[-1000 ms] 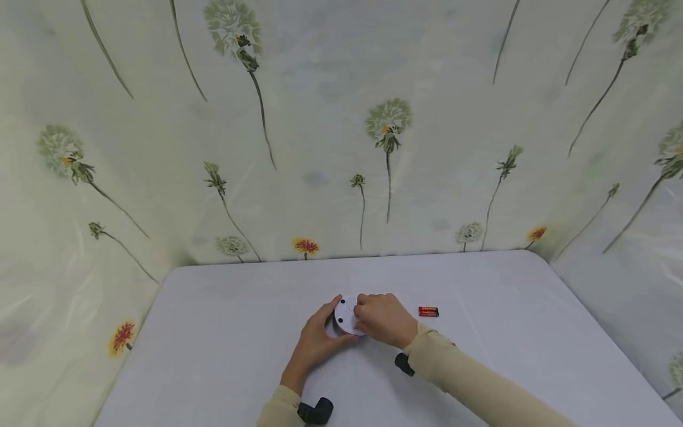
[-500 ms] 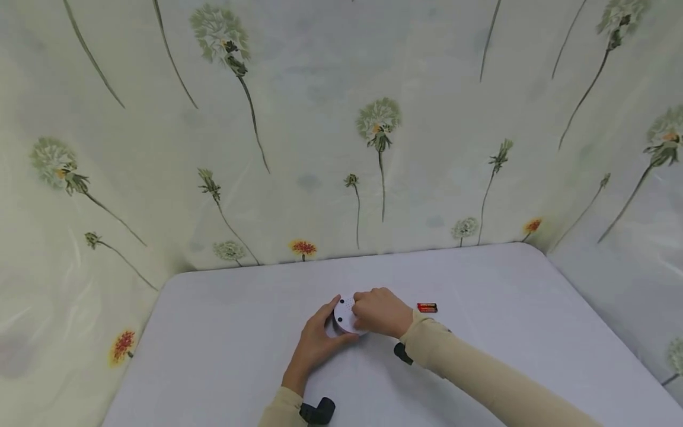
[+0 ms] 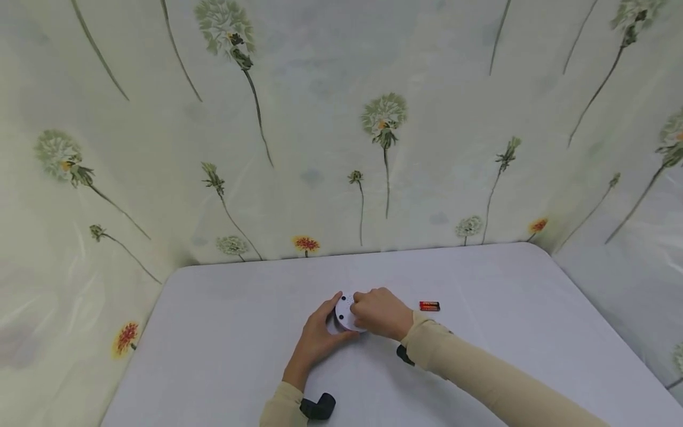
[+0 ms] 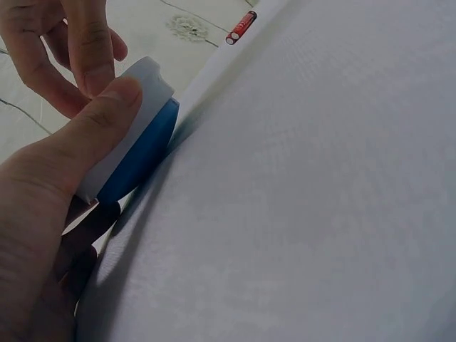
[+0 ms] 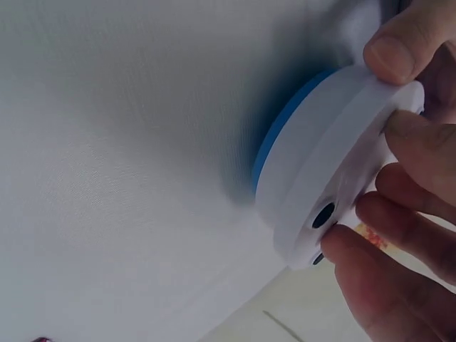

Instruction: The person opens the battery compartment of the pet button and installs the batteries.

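Note:
A round white device (image 3: 345, 311) with a blue underside, dark round dots and small holes in its face stands on the white table. My left hand (image 3: 318, 339) grips it by the rim; in the left wrist view the thumb (image 4: 117, 100) lies along its white side. Above its face, my right hand (image 3: 383, 314) has curled fingers. The right wrist view shows its thumb and index fingertip on the face (image 5: 356, 182), apart from each other. What lies under those fingers is hidden. Two red batteries (image 3: 429, 306) lie side by side to the right of the right hand.
White cloth covers the table (image 3: 224, 332), whose far edge meets a flower-printed curtain (image 3: 309, 196). Black wrist cameras sit at both wrists, the left one (image 3: 319, 407) near the front of the view.
The head view has shifted slightly. My right hand has turned a little over the device, while my left hand keeps its grip on the rim. The batteries lie where they were.

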`<action>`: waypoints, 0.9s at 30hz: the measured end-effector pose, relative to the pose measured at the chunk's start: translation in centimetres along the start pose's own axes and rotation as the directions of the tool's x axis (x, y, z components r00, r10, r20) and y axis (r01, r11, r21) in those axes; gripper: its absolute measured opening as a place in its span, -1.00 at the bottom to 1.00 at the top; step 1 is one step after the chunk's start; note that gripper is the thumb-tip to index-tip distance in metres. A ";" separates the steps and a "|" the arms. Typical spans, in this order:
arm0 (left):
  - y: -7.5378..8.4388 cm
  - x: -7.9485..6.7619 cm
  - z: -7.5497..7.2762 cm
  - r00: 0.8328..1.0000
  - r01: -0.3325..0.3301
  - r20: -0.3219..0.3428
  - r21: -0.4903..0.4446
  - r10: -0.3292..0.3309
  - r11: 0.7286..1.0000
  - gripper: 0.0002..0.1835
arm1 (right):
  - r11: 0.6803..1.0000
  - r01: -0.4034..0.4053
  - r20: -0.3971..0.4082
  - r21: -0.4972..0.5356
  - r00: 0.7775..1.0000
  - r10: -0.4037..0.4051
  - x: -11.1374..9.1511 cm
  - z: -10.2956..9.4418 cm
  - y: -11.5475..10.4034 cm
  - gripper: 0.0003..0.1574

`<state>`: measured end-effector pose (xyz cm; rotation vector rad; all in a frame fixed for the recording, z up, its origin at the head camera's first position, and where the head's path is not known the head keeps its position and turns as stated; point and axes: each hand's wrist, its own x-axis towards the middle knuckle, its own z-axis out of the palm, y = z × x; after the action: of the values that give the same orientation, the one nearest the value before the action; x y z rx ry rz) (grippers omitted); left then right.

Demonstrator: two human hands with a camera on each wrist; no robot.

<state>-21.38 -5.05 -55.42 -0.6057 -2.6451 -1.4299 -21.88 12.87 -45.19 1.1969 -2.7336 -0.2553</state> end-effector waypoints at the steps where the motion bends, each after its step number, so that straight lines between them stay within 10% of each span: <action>1: 0.0 0.0 0.0 1.000 0.002 0.000 0.000 -0.002 1.000 0.00 | 1.000 0.013 -0.003 -0.023 1.000 -0.013 0.0 0.1 -0.1 -0.83; 14: -0.3 -0.1 0.0 1.000 -0.004 -0.019 0.032 0.005 0.999 -0.08 | 0.967 0.104 -0.105 -0.232 0.986 -0.132 -0.3 0.3 -1.8 -0.88; 27: -0.2 0.1 0.3 1.000 0.029 -0.009 0.060 -0.029 0.998 -0.07 | 0.972 0.085 -0.072 -0.217 0.992 -0.103 -0.8 1.0 -2.0 -0.83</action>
<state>-21.55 -4.92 -55.72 -0.5570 -2.6907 -1.3518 -20.13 12.24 -46.66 1.2480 -2.5073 -0.4861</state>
